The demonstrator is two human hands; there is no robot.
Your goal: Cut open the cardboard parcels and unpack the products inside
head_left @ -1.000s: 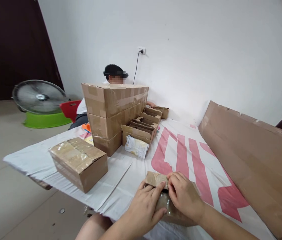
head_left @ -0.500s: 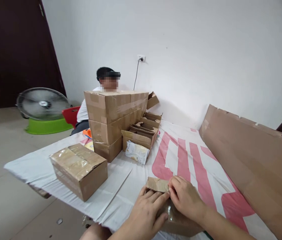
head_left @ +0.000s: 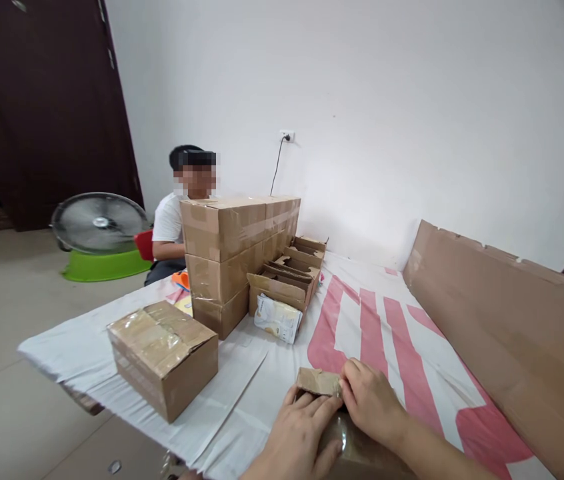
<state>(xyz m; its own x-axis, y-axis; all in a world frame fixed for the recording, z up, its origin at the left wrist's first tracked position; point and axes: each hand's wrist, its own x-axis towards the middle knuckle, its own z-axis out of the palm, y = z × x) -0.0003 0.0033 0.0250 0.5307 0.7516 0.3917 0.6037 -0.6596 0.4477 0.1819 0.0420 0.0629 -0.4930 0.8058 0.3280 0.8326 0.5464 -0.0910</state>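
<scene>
A taped cardboard box (head_left: 362, 457) is in front of me at the near edge of the table, partly hidden by my hands. Its short end flap (head_left: 318, 381) stands up. My right hand (head_left: 369, 403) pinches the right corner of that flap between thumb and fingers. On the box top, against the base of the flap, lie the outstretched fingers of my left hand (head_left: 305, 430), thumb apart. Another closed, taped box (head_left: 165, 360) rests to the left of my hands.
Stacked taped boxes (head_left: 227, 267) stand mid-table, beside a row of open boxes (head_left: 282, 287) with a white pouch (head_left: 276, 319) in front. A large cardboard sheet (head_left: 502, 333) leans on the right. Behind the stack sits a person (head_left: 167, 227), near a fan (head_left: 99, 223).
My view has shifted slightly. The person behind the stack has moved left, and the tilted open box beyond the stack is no longer visible. Both my hands stay at the flap.
</scene>
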